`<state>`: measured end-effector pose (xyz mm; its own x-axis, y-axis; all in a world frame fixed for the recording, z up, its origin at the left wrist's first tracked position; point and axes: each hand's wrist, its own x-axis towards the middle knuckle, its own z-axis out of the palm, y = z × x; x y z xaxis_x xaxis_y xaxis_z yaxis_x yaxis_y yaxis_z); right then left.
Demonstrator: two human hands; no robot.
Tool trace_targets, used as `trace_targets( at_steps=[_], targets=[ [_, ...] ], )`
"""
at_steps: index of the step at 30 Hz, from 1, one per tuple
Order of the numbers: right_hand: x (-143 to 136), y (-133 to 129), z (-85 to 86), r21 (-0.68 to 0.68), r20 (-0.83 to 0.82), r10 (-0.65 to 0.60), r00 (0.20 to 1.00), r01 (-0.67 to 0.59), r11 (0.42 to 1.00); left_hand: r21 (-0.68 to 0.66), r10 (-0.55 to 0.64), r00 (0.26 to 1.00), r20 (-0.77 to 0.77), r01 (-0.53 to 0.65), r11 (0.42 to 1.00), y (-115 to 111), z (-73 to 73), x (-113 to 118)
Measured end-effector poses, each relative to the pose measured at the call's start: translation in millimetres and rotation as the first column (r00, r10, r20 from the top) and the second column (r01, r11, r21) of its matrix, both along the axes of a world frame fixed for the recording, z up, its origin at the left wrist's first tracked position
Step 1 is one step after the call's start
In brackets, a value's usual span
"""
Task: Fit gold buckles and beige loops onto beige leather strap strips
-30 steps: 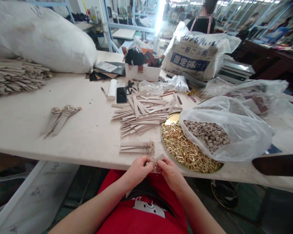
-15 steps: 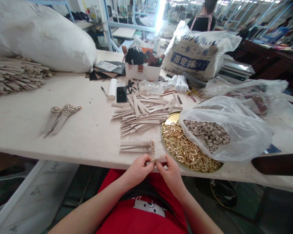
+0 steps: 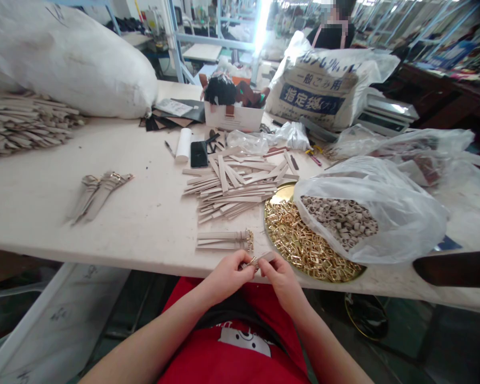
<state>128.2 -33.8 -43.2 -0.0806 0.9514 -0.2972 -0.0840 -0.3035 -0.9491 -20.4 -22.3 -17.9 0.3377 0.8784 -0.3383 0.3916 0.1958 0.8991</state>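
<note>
Left hand (image 3: 230, 274): closed in a pinch on one narrow beige strip (image 3: 267, 257) and a small gold-toned fitting (image 3: 253, 261). Right hand (image 3: 282, 274): pinching the same strip farther along, fingers bent toward ten o'clock. Clock face centred between the two, twelve straight ahead across the worktable (image 3: 144, 240). Position of strip: at the near edge of the worktable, bridging both hands; long axis shallow, roughly eight to two o'clock, one end in view above the right fingertips. Position of fitting: toward nine o'clock from the right hand, close against the left fingertips, hence nearer the left hand. Threading of strip through fitting: too small and covered to tell. Surroundings: between ten and eleven, just beyond the left hand, a row of fitted straps (image 3: 220, 235), axis nine to three, metal ends toward three; near twelve, farther off, a heap of loose strips (image 3: 236, 193); at two, near the right hand, gold-toned buckles (image 3: 304, 242) on a round tray (image 3: 285, 193); partly over that tray, a translucent plastic bag (image 3: 408, 224) of small beige loops (image 3: 340, 221); at ten, well apart, a second group of fitted straps (image 3: 104, 198).
</note>
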Motion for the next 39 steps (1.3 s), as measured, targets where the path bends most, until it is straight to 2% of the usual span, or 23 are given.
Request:
trace_targets(
  at_steps=[4, 7, 10, 13, 16, 18, 20, 22, 24, 26, 28, 30, 33, 35, 37, 39],
  targets=[
    [0.6, 0.6, -6.5, -0.167, -0.273, 0.005, 0.962, -0.052, 0.985, 0.035, -0.013, 1.0, -0.025, 0.014, 0.999, 1.5, 4.2, -0.2],
    [-0.2, 1.1, -9.3, -0.158, -0.261, -0.022, 0.965, -0.02, 0.987, 0.084, -0.022, 0.999, -0.046, 0.026, 0.996, 1.7, 4.7, -0.7],
    [-1.6, 1.0, -5.5, -0.079, -0.138, 0.001, 0.99, -0.012, 0.997, 0.099, -0.018, 1.0, -0.02, 0.02, 0.995, 1.0, 2.3, -1.1],
    [-2.4, -0.8, 2.0, 0.072, 0.11, 0.019, 0.994, -0.027, 0.997, 0.046, -0.001, 0.999, 0.042, -0.001, 0.999, 0.2, -2.2, -1.2],
    [-1.4, -3.0, 7.7, 0.335, 0.391, -0.116, 0.913, -0.023, 0.942, -0.039, 0.018, 0.99, 0.138, -0.013, 0.999, 0.5, -6.1, -1.4],
    [-0.2, -3.0, 9.3, 0.42, 0.433, -0.181, 0.883, -0.02, 0.907, -0.096, 0.019, 0.977, 0.214, 0.002, 0.995, 1.6, -6.2, -2.1],
    [0.6, -1.5, 9.5, 0.314, 0.325, -0.088, 0.942, -0.019, 0.949, -0.136, 0.011, 0.964, 0.266, 0.027, 0.99, 3.3, -4.2, -3.2],
    [0.1, 0.8, 8.6, 0.094, 0.07, 0.034, 0.997, -0.04, 0.995, -0.151, 0.004, 0.961, 0.276, 0.039, 0.988, 4.9, -1.0, -4.3],
    [-1.1, 2.7, 7.1, -0.081, -0.178, 0.067, 0.982, -0.082, 0.993, -0.158, 0.007, 0.964, 0.266, 0.037, 0.987, 5.8, 1.8, -4.7],
    [-2.2, 3.7, 5.3, -0.142, -0.262, 0.029, 0.965, -0.068, 0.988, -0.17, 0.028, 0.967, 0.254, 0.017, 0.985, 5.3, 3.7, -4.0],
    [-2.2, 3.8, 4.2, -0.094, -0.191, 0.01, 0.981, -0.028, 0.995, -0.167, 0.057, 0.972, 0.229, -0.019, 0.986, 3.5, 4.7, -2.3],
    [-1.2, 3.4, 4.4, 0.008, -0.055, 0.016, 0.998, -0.016, 1.0, -0.146, 0.086, 0.975, 0.203, -0.057, 0.988, 0.9, 4.7, -0.1],
    [0.4, 1.5, 6.9, 0.122, 0.148, 0.055, 0.987, -0.073, 0.99, -0.134, 0.091, 0.98, 0.178, -0.067, 0.989, -2.5, 2.8, 3.0],
    [0.5, -0.6, 8.5, 0.226, 0.332, 0.013, 0.943, -0.093, 0.97, -0.111, 0.074, 0.989, 0.126, -0.06, 0.992, -3.6, 1.5, 4.4],
    [0.1, -2.5, 8.9, 0.356, 0.493, -0.096, 0.865, -0.1, 0.929, -0.009, 0.071, 0.997, 0.017, -0.071, 0.997, -3.5, 2.2, 4.7],
    [0.0, -3.1, 8.2, 0.396, 0.538, -0.151, 0.829, -0.09, 0.914, 0.11, 0.071, 0.993, -0.092, -0.06, 0.992, -2.2, 5.7, 3.1]
  ],
)
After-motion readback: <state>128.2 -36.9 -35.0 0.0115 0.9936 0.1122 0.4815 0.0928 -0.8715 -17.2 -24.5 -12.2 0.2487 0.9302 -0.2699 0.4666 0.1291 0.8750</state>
